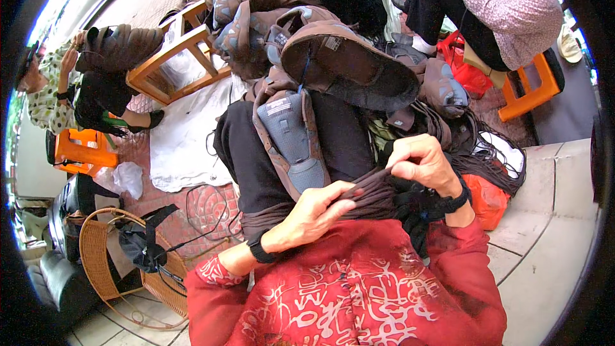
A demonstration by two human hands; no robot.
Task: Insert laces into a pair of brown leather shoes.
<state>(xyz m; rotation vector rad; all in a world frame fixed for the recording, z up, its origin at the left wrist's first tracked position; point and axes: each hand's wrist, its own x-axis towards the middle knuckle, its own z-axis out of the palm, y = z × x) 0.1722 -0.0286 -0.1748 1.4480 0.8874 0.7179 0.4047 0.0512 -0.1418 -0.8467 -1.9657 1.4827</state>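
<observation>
While the left hand and right hand both pinch a brown lace taut at centre frame, the step looks like threading it into the boot resting on the lap above. Next likely calls for finding an eyelet. A small grey label sits on the sole; a red bag lies right.
</observation>
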